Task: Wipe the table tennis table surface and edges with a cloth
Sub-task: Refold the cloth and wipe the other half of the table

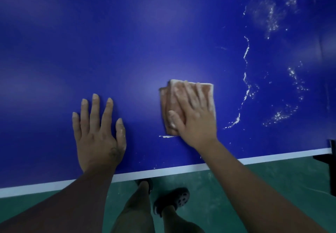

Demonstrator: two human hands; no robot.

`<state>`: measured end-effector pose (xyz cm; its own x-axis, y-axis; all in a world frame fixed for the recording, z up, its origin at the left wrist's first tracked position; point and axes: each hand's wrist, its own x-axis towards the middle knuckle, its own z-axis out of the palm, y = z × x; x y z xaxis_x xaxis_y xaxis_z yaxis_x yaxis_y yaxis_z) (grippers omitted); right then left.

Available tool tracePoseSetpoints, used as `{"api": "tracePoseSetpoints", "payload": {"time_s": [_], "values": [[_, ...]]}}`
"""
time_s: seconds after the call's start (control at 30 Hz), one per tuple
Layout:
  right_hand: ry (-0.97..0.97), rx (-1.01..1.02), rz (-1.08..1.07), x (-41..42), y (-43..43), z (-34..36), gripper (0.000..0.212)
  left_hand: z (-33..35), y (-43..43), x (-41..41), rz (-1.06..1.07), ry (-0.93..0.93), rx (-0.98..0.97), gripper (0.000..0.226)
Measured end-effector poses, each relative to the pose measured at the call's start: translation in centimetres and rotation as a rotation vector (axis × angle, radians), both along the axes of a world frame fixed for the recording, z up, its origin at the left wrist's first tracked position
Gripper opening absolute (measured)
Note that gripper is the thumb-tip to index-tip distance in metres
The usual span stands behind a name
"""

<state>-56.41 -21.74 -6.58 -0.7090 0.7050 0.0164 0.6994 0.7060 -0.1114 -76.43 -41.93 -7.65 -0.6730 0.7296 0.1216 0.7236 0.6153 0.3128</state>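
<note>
The blue table tennis table [127, 42] fills most of the view, with a white line along its near edge [163, 172]. A folded pinkish cloth [168, 103] lies flat on the surface near that edge. My right hand [194, 114] presses on the cloth with straight, spread fingers. My left hand [99, 132] rests flat on the bare surface to the left of the cloth, fingers straight. White powder [246, 87] runs in a wavy streak and scattered patches on the right part of the table. A short white smear [167, 136] lies just below the cloth.
Green floor [254, 187] shows below the table edge. My legs and dark sandals [174, 200] stand close to the edge. A dark frame part [331, 160] sticks out at the right edge of the view.
</note>
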Motion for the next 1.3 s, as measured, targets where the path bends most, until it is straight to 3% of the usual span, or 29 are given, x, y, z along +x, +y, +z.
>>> {"api": "tracePoseSetpoints", "payload": {"time_s": [0.17, 0.3, 0.37, 0.5, 0.73, 0.83, 0.97, 1.07, 1.3], "values": [[-0.041, -0.023, -0.389, 5.2, 1.5, 0.3, 0.069, 0.0, 0.0, 0.0, 0.009, 0.006, -0.017, 0.061], [-0.029, -0.057, -0.674, 2.7, -2.1, 0.0, 0.068, 0.2, 0.1, 0.1, 0.017, 0.003, -0.028, 0.061], [-0.041, -0.041, -0.629, 0.0, -4.6, -0.1, 0.068, 0.2, 0.1, 0.0, 0.016, 0.011, -0.034, 0.061], [0.029, -0.045, -0.290, -3.7, -10.1, -0.5, 0.067, 0.0, 0.1, 0.1, 0.009, 0.032, -0.024, 0.060], [0.059, -0.101, 0.209, 2.8, -9.8, -0.6, 0.068, 0.2, 0.2, 0.1, 0.014, 0.046, -0.021, 0.059], [0.035, -0.032, 0.162, 4.2, -5.0, -0.3, 0.067, 0.5, 0.3, 0.3, 0.013, 0.037, -0.026, 0.059], [-0.029, 0.007, -0.139, 5.5, -0.4, -0.1, 0.067, 1.1, 0.5, 0.6, 0.018, 0.020, -0.042, 0.059], [-0.010, 0.010, -0.250, 7.1, -2.7, -0.4, 0.066, 1.3, 0.3, 0.7, 0.025, 0.012, -0.055, 0.058], [0.016, -0.005, -0.182, 9.7, -10.9, -0.3, 0.063, 0.9, 0.3, 0.7, 0.035, 0.019, -0.046, 0.058]]}}
